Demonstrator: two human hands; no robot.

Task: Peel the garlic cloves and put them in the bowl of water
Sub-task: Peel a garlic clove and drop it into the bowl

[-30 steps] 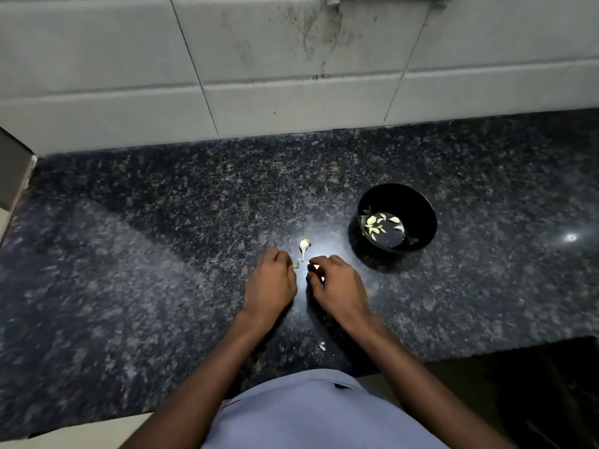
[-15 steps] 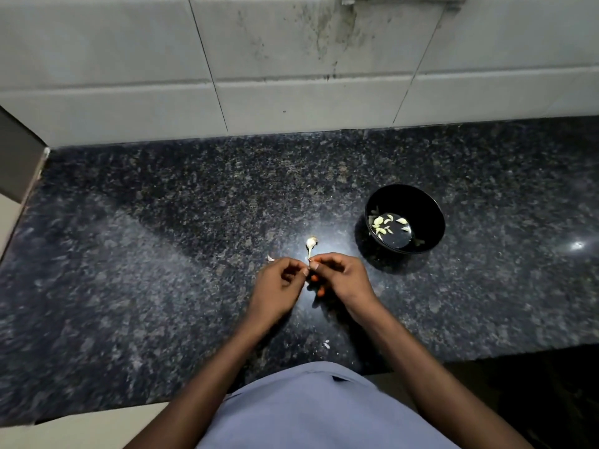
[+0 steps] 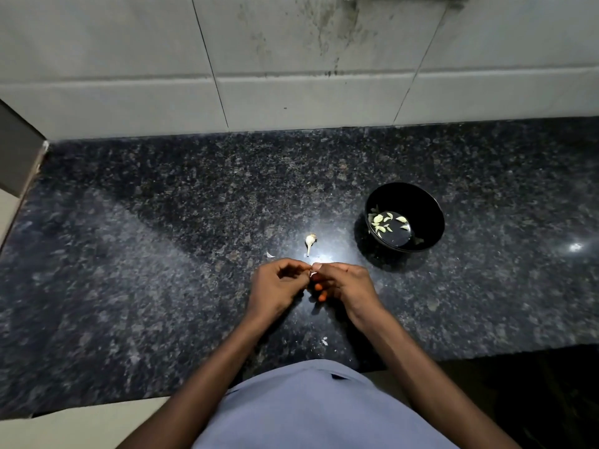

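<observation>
My left hand [image 3: 278, 288] and my right hand [image 3: 343, 283] meet fingertip to fingertip over the dark granite counter [image 3: 162, 254]. Between them they pinch a small garlic clove [image 3: 313, 273], only a pale sliver of which shows. A black bowl [image 3: 424, 215] of water stands to the right and holds several peeled cloves [image 3: 384, 223]. Just beyond my hands lies a garlic stem remnant [image 3: 310, 242].
A scrap of garlic skin [image 3: 269, 255] lies left of the stem, another [image 3: 324, 341] near the counter's front edge. A tiled wall [image 3: 291, 76] rises behind the counter. A grey panel [image 3: 16, 150] stands at the far left.
My hands have lifted off the counter and turned inward, fingertips now meeting on the clove. A skin scrap has come into view beside the stem.
</observation>
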